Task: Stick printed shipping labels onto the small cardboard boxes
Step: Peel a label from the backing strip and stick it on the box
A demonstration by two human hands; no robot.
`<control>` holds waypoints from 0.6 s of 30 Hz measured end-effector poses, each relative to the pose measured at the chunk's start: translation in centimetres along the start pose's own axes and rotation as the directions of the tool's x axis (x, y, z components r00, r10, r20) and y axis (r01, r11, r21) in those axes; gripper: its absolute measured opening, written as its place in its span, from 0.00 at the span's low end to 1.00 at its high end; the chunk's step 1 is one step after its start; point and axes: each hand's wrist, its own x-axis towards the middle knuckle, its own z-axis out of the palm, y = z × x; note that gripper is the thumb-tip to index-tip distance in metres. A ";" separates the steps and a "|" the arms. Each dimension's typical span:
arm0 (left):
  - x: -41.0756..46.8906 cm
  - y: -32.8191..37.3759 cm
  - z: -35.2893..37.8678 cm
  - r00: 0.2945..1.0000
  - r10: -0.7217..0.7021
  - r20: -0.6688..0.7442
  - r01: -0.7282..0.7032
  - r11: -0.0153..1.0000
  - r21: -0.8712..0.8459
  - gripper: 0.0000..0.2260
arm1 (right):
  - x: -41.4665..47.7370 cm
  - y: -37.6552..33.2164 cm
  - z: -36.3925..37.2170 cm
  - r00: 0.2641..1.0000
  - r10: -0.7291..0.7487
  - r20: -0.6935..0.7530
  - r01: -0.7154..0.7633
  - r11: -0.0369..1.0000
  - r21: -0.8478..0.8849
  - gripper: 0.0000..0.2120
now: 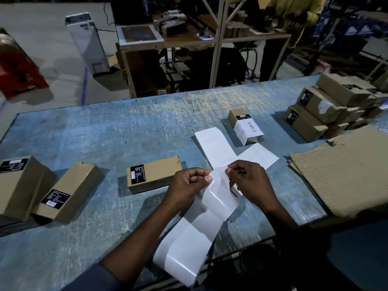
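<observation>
Both hands hold a long white label strip that hangs over the table's front edge. My left hand pinches the glossy backing at its top. My right hand pinches the label's corner, which is partly lifted from the backing. Just left of my hands lies a small cardboard box with a black sticker. Two more such boxes lie at the left. Farther back stands a box with a white shipping label wrapped over it.
Two bare white backing sheets lie crossed behind my hands on the worn blue table. Corrugated cardboard covers the right side. A stack of several boxes sits at the back right. A person stands by a workbench beyond.
</observation>
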 end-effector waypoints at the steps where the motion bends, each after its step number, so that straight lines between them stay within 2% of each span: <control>1: -0.1 -0.2 -0.2 1.000 -0.012 -0.009 0.012 1.000 -0.010 0.04 | 0.2 0.2 -0.2 0.999 0.050 -0.008 -0.050 0.998 0.041 0.07; 6: -0.8 -1.3 -1.2 0.998 -0.057 -0.033 0.057 0.998 0.013 0.04 | 0.5 1.1 -1.3 0.970 0.243 -0.002 -0.236 0.943 0.235 0.06; 10: -1.4 -2.5 -2.2 0.993 -0.113 -0.022 0.115 0.990 0.076 0.05 | 0.7 2.4 -1.9 0.939 0.343 -0.026 -0.324 0.907 0.267 0.06; 12: -1.7 -2.7 -2.7 0.989 -0.149 -0.007 0.149 0.980 0.135 0.05 | 0.5 2.4 -2.1 0.946 0.323 -0.033 -0.306 0.922 0.238 0.06; 14: -2.0 -2.0 -3.0 0.979 -0.204 0.021 0.195 0.959 0.203 0.05 | -0.1 2.0 -1.8 0.972 0.233 0.013 -0.231 0.953 0.196 0.07; 18: -1.7 0.5 -2.4 0.949 -0.305 0.075 0.277 0.924 0.262 0.29 | -1.5 1.4 -0.2 0.978 0.053 0.204 -0.084 0.986 0.147 0.06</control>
